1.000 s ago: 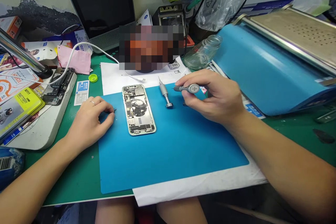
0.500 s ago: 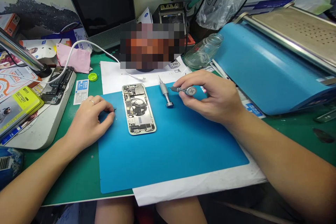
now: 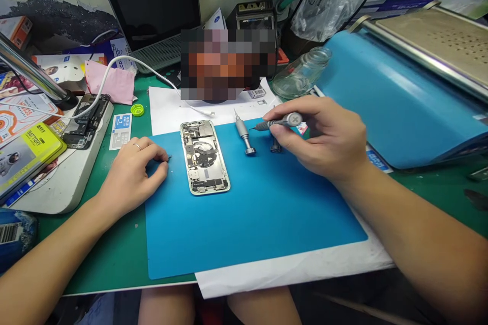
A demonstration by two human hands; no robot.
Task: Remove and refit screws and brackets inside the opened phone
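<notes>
An opened phone [image 3: 206, 160], its inner parts showing, lies on the blue mat [image 3: 244, 228]. Left of it rests my left hand [image 3: 133, 172], thumb and forefinger pinched around a tiny dark piece [image 3: 170, 157] too small to name. My right hand [image 3: 324, 137] holds a grey screwdriver [image 3: 284, 121] between thumb and fingers, above the mat, with its tip pointing left. Just left of that tip lies a second screwdriver [image 3: 243, 134] on the mat. The end of a third screwdriver [image 3: 275, 144] shows under my right hand, which hides the rest.
Behind the mat lie a white cable [image 3: 152, 68], white paper [image 3: 163, 106] and a tilted glass jar [image 3: 301, 73]. A rolled blue sheet [image 3: 366, 96] stands at right. Phone parts [image 3: 86, 124] and a yellow battery box [image 3: 34, 155] sit at left. One object at the back is blurred out.
My right hand has moved slightly right with its screwdriver, away from the one on the mat, and the third screwdriver's end now shows. My left hand keeps its pinch.
</notes>
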